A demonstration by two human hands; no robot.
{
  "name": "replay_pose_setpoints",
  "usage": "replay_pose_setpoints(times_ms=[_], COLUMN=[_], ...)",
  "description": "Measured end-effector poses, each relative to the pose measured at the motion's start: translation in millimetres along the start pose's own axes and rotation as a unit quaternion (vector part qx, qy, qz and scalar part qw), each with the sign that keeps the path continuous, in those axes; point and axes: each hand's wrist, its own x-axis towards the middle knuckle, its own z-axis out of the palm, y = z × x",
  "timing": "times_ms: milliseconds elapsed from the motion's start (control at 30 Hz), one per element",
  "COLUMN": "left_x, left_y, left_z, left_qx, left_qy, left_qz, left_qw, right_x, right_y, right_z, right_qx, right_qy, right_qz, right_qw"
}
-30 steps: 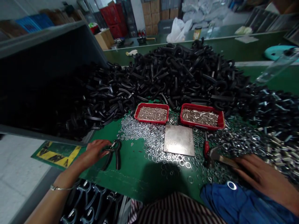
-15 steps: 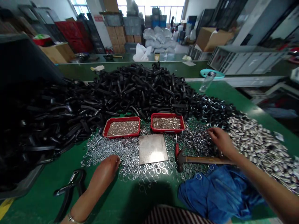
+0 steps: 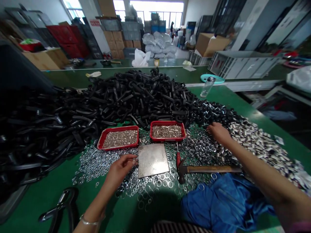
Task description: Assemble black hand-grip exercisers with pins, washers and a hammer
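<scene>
The flat metal plate (image 3: 153,160) lies on the green table (image 3: 46,189), in front of the person. It is nearly square, so it has no clear long way; its sides tilt a bit. It sits just to the right of the left hand (image 3: 122,166), whose fingertips are right by its left edge. I cannot tell if they touch it. That hand is much nearer to the plate than the other one. Its thumb and fingers bend close together, with a tiny shiny bit at the tips, but I cannot tell if it is held.

Little rings (image 3: 97,160) lie to the left of the plate and below it. The right hand (image 3: 220,133) is well apart, up and to the right, over dark rings (image 3: 201,147). Its fingers are bent in, and I cannot see if it has hold of anything.

Two red trays, a left one (image 3: 100,141) and a right one (image 3: 167,139), sit past the plate. On its right are a red screwdriver (image 3: 178,159) and a hammer (image 3: 209,169). The hammer lies sideways, head toward the plate, handle pointing right.
</scene>
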Motion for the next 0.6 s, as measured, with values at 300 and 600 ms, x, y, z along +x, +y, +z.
replay_pose_setpoints(times_ms=[300,600], left_x=[21.9,11.7], left_y=[7.1,4.7], left_z=[58.5,78.2], left_qx=[0.012,-0.027], left_qy=[-0.029,-0.068], left_qz=[0.039,0.01], left_qw=[0.999,0.997], right_x=[-6.9,16.1], right_y=[-12.9,-62.7], right_z=[6.9,-36.3], right_qx=[0.215,0.442], right_qy=[0.035,-0.02], right_qz=[0.047,0.02], right_qw=[0.975,0.897])
